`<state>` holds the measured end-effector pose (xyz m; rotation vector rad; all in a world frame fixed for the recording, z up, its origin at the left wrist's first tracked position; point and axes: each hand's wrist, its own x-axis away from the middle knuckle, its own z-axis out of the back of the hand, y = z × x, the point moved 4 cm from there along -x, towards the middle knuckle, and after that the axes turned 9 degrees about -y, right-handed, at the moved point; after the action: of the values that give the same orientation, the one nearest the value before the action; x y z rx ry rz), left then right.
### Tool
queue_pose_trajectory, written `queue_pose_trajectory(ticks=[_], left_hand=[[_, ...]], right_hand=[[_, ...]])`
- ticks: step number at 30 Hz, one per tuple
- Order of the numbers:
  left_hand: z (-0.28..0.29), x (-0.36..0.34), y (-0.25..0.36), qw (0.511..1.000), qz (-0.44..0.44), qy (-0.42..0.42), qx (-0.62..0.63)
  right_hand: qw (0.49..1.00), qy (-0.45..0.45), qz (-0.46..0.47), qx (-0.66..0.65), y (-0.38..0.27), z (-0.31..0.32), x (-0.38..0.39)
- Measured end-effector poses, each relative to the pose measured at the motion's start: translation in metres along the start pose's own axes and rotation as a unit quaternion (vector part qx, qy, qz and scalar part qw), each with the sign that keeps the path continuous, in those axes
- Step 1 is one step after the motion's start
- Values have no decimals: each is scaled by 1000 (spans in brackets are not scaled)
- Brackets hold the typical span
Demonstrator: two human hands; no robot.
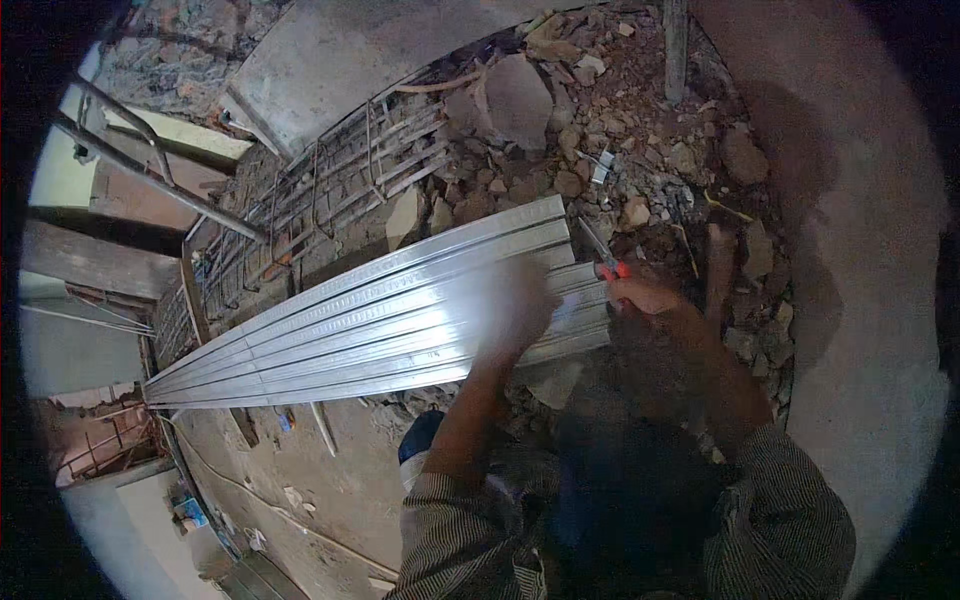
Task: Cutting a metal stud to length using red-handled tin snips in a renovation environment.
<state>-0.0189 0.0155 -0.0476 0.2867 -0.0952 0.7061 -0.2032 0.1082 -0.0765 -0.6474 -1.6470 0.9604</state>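
Note:
Long shiny metal channels (340, 335) lie side by side in a bundle, fanning out from the far left toward me. My left hand (515, 310) is over their near part, smeared by motion, so its fingers and any hold on the metal cannot be made out. Just right of the channels' near ends, my right hand (650, 297) is closed round red-handled snips (614, 270). Their metal blades point up and away, beside the channel ends. Whether the blades touch a channel is not clear.
Broken stone and rubble (640, 150) cover the ground beyond the channels, with a large concrete chunk (516, 100) among them. Steel reinforcing bars (330, 195) run behind the bundle. A post (676, 50) stands at the back right, and a plain wall (870, 300) rises at the right.

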Motion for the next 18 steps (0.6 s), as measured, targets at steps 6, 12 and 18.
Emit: queue_pose_trajectory(ticks=[6, 12, 18], left_hand=[[-1, -6, -11, 997, -9, -74, 13], [15, -8, -10, 991, -10, -129, 42], [61, 6, 2, 988, 64, -129, 59]], right_hand=[[998, 27, 38, -34, 7, -1, 2], [974, 11, 44, -220, 0, -6, 17], [992, -75, 40, -93, -33, 8, 40]])
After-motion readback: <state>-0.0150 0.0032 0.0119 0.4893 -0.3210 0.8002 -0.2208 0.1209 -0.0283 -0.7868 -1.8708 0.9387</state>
